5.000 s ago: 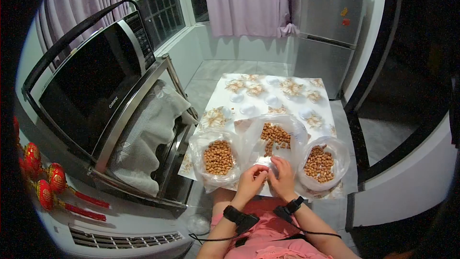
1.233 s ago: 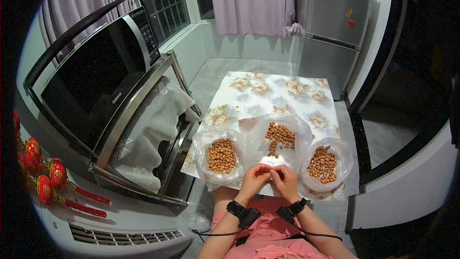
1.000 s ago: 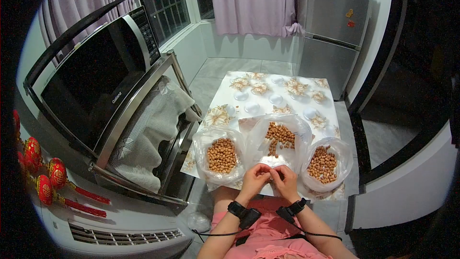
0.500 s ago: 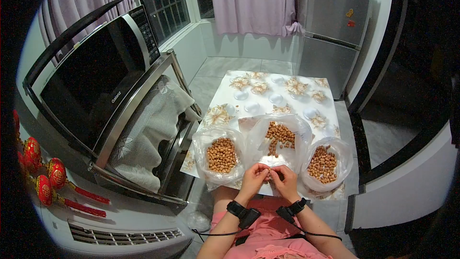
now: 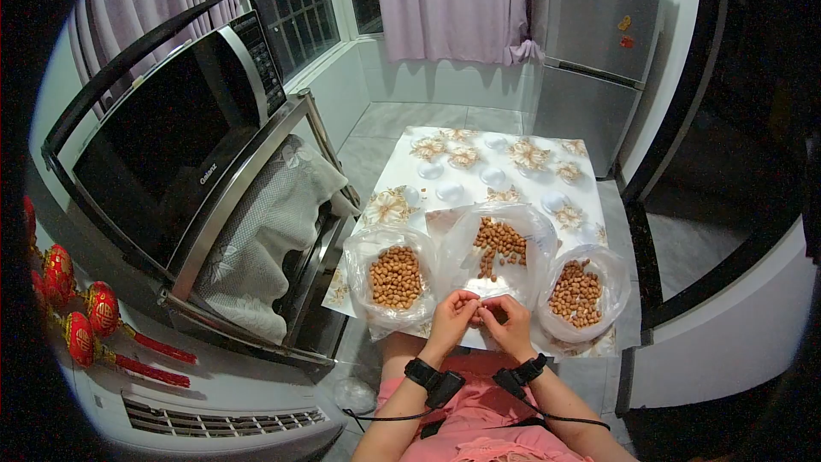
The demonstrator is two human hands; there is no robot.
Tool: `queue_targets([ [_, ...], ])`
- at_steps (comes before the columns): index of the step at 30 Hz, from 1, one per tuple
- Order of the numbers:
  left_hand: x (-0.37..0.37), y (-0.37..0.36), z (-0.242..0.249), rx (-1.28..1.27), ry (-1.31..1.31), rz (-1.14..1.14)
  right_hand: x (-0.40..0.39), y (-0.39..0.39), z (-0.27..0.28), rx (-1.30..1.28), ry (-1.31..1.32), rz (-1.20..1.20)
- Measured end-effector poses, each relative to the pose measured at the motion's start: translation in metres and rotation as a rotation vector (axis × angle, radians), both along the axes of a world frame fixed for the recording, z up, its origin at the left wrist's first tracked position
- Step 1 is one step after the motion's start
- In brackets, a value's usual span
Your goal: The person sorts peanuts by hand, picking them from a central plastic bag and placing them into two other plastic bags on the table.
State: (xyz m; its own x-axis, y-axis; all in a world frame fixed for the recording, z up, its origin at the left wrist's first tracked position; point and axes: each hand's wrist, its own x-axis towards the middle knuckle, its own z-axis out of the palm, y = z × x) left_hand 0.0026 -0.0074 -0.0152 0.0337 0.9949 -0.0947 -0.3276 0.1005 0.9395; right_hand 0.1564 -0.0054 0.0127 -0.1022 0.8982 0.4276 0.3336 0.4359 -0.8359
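Observation:
My left hand (image 5: 458, 311) and my right hand (image 5: 508, 321) meet at the near edge of the middle plastic bag (image 5: 540, 244). Thumbs and forefingers are pinched together, fingertips touching or nearly so. Whatever sits between them is too small and covered to make out. In the middle bag lies a loose pile of reddish-brown peanuts (image 5: 501, 241). To the left stands an opened plastic bag (image 5: 359, 261) with a fuller heap of peanuts (image 5: 396, 278). On the right, another opened bag (image 5: 614, 295) contains more peanuts (image 5: 576, 295).
The bags rest on a small table with a flowered cover (image 5: 479, 162). A microwave (image 5: 171, 137) on a metal rack stands at the left, red lanterns (image 5: 79, 338) hang nearer, and a fridge (image 5: 590, 51) is at the back right. Cables run from my wrist straps (image 5: 436, 383).
My fingers have shifted very slightly against each other. The bags and peanut heaps look the same.

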Motion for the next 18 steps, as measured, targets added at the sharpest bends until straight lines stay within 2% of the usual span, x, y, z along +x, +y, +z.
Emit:
queue_targets([
  [18, 0.0, -0.0004, -0.0004, 0.016, 0.023, -0.005, 0.0005, -0.0017, 0.0045, -0.007, 0.005, 0.001],
])
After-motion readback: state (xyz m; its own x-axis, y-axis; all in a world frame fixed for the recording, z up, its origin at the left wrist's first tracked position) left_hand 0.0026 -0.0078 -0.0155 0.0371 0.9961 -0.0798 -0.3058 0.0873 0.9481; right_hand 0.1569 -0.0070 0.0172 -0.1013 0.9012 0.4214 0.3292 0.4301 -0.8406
